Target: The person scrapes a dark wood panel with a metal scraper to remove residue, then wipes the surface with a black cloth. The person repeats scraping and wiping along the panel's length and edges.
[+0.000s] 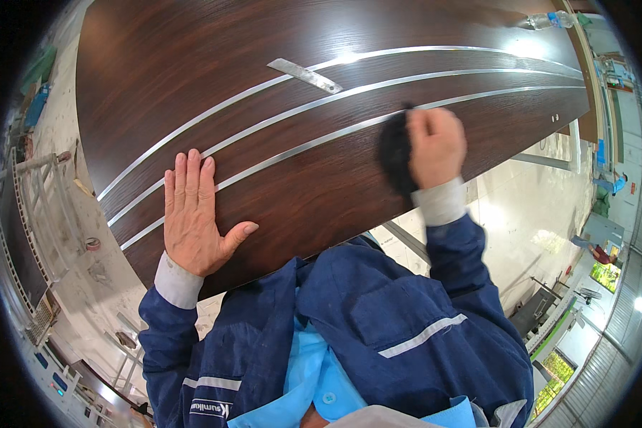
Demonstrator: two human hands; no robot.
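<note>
A dark brown wood-grain panel [299, 214] lies before me, with three thin silver strips [307, 110] running along its length. My left hand [196, 214] rests flat on the panel near its left end, fingers stretched out across the lower strips and thumb apart. Closed in a fist, my right hand [439, 146] is over the panel's near side, by the lowest strip. A black, rounded thing [394, 153] shows beside that fist and seems gripped in it; motion blur hides its kind. Across the upper two strips lies a short metal blade-like piece [305, 75].
A clear plastic bottle [549, 21] lies at the panel's far right corner. Two small pale bits [556, 118] sit near the right edge. Metal frames [50, 192] stand at the left, and a steel leg [542, 161] shows under the panel. Other people [598, 250] are farther right.
</note>
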